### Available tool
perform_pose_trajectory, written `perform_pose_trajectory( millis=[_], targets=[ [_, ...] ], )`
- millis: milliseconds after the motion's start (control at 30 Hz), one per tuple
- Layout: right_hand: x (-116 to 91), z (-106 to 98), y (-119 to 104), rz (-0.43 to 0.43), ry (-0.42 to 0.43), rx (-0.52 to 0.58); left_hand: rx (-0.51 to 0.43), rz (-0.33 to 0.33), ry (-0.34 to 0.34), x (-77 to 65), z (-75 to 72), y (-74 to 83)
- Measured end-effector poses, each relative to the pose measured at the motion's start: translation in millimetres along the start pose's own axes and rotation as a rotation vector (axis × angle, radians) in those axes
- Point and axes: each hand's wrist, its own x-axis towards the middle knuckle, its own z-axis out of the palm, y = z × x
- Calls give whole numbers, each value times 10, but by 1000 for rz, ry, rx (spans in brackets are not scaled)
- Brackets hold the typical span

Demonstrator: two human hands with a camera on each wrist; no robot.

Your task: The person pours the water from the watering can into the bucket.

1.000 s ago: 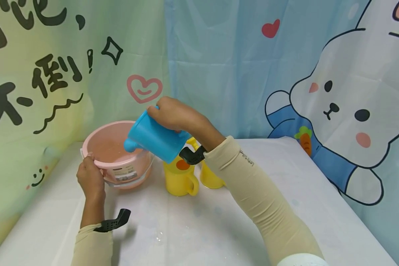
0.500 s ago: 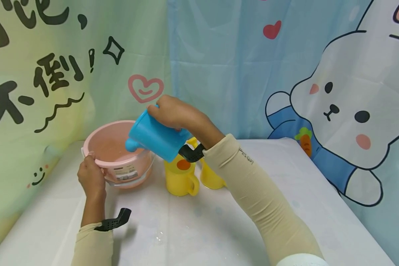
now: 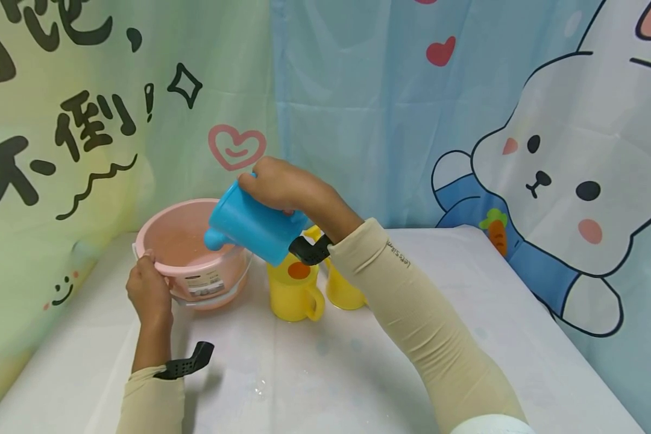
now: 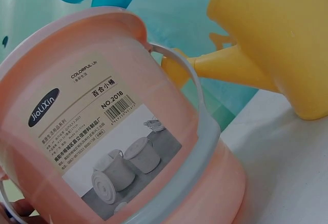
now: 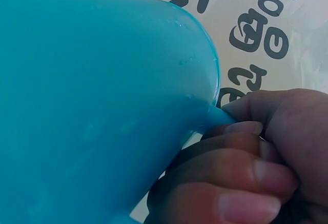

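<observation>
My right hand [image 3: 282, 184] grips the handle of a blue watering can [image 3: 257, 223]. The can is tilted, its rounded spout tip pointing down over the near right rim of a pink bucket [image 3: 208, 268]. In the right wrist view, fingers [image 5: 230, 178] curl round the handle, and droplets cling near the can's [image 5: 102, 90] rim. My left hand [image 3: 149, 289] pinches the bucket's near left rim. A printed label [image 4: 97, 137] and a pale carrying handle [image 4: 179, 183] show on the bucket's side in the left wrist view.
Right of the bucket stands a yellow watering can [image 3: 290, 298] with an orange dot; another yellow can [image 3: 344, 292] is partly hidden behind my right arm. Drops of water [image 3: 259, 387] lie on the white tabletop [image 3: 314, 392]. A printed curtain [image 3: 352, 120] hangs behind.
</observation>
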Motion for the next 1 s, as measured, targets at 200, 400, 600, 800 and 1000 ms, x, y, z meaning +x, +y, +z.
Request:
perform_pose_trajectory(
  millis=[200,400,600,800,1000],
  targets=[
    [5,2,-4,-8,4,-7,15,8,-4,-6,4,5],
    [1,4,-20,-14,-1,-9,9,14,2,-1,2,-2],
    [-1,1,-30,-9,-4,-13,10,-3,-1,4,3,-1],
    [3,0,-24,-5,-5,-4,11,-4,-1,1,5,15],
    [10,4,-18,1,-10,-11,6,-9,-2,-10,5,18]
  ],
)
